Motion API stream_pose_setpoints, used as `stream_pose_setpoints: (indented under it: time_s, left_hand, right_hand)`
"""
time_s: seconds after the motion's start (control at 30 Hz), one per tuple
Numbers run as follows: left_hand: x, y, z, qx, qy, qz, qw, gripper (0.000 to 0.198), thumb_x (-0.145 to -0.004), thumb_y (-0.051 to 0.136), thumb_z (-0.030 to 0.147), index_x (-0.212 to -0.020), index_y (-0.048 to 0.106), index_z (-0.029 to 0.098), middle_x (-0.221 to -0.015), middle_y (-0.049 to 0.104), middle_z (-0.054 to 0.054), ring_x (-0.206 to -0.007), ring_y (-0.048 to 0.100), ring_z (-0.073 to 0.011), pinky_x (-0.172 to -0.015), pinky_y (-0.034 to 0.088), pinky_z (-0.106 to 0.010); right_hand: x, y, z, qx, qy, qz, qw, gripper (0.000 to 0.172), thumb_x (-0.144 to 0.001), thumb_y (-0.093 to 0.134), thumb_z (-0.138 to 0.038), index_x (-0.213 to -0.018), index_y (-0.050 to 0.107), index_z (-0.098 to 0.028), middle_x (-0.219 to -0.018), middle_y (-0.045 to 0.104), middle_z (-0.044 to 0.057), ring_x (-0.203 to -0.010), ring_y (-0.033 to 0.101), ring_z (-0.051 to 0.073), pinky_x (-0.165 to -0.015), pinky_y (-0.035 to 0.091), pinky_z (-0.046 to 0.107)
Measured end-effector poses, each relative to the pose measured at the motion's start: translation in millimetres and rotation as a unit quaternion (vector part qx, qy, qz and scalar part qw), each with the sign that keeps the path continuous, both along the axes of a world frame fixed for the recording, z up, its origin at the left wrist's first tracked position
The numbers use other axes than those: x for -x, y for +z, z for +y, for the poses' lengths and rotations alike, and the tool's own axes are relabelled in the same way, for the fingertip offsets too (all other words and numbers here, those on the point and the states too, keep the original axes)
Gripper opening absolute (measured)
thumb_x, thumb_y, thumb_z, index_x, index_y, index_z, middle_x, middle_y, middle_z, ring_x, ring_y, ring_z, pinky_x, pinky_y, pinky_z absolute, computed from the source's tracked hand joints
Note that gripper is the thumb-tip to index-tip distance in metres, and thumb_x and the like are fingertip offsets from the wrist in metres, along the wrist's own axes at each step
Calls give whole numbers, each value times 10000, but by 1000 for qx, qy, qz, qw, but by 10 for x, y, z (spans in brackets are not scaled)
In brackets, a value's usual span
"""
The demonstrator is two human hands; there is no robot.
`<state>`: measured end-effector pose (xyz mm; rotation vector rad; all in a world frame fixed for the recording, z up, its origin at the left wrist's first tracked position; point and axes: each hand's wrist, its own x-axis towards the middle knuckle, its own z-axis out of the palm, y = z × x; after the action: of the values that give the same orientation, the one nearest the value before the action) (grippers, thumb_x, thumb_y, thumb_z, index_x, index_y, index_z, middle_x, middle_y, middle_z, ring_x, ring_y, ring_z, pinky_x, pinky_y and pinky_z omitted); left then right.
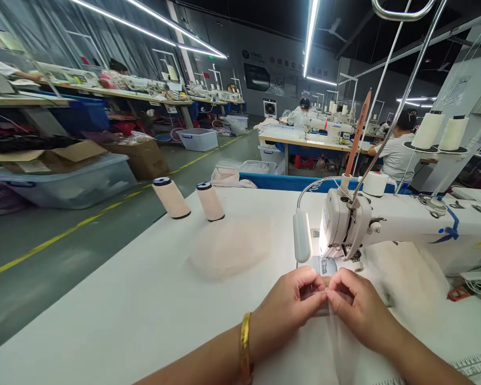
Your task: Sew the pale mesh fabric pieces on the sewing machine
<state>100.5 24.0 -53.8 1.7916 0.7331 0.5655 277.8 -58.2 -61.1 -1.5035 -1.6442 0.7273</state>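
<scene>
In the head view, my left hand (291, 299) and my right hand (355, 307) meet just in front of the sewing machine (344, 224). Thumb and fingers of each are pinched on the edge of a thin, sheer pale fabric (333, 342), which hangs down toward me between the wrists. The fingertips nearly touch each other. Behind them the presser foot (324, 263) sits over the lit needle plate. A gold bangle (245, 342) circles my left wrist. More sheer fabric (409, 278) lies under the machine arm at the right.
Two peach thread cones (171, 198) (210, 201) stand at the table's far left edge. A round sheer piece (228, 248) lies left of the machine. A small lamp (302, 236) hangs beside the needle. A ruler (476, 364) is at lower right. A co-worker (401, 144) sits beyond.
</scene>
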Motion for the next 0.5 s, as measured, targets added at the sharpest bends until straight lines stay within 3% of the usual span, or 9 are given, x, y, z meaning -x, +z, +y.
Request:
stream_pose_setpoints:
  time_s: [0.27, 0.5]
  left_hand:
    - [-26, -48, -28, 68, 8, -40, 997, 209, -739, 683, 351, -774, 534, 208, -626, 469, 77, -594, 404, -107, -544, 336, -222]
    - [-32, -40, -12, 85, -3, -42, 995, 250, -751, 699, 386, -892, 614, 197, -689, 540, 56, -604, 455, -119, -554, 367, -237]
  right_hand:
    - [28, -19, -6, -29, -9, 15, 999, 172, -956, 556, -323, -808, 550, -236, -745, 574, -36, -697, 505, 156, -636, 371, 255]
    - [35, -47, -15, -37, -21, -6, 999, 172, -947, 553, -331, -805, 568, -234, -735, 576, -30, -679, 496, 156, -618, 373, 255]
